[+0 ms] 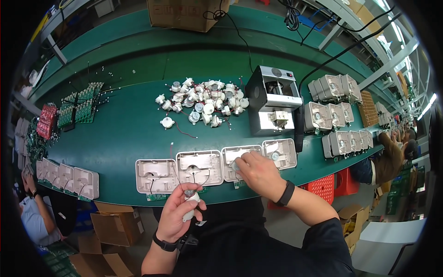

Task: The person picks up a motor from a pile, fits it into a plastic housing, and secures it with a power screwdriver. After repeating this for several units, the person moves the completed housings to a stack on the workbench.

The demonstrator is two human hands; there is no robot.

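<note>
White and round with a grey top, a part (192, 198) is pinched between the thumb and fingers of the left hand (173, 215), which is over the near edge of the green tabletop (115, 138). Another white piece (188, 215) shows lower in the same grasp; whether it is joined to the part, I cannot tell. The right hand (259, 174) reaches down with bent fingers into the third of four pale cases (156, 166), its tips at a grey disc (235, 165); whether they pinch the disc or only press on it cannot be told. Both wrists wear black bands (286, 193).

The four cases stand side by side in a row, open side up. Dark wires (152, 185) show inside the first two, and the fourth carries a round grey piece (275, 156). Small green boards (157, 197) poke out at the near edge of the row.

Beyond the row lies a pile (207, 99) of more white parts with thin wires, one loose part (167, 122) just beside it. To the right of the pile stands a black and silver machine (276, 104). Farther right are stacked cases (319, 115) and a tan tray (368, 108); far left, circuit boards (84, 108), a red bundle (47, 121) and a slanting row of cases (85, 182). One co-worker (39, 221) sits at the left, another (387, 159) at the right
</note>
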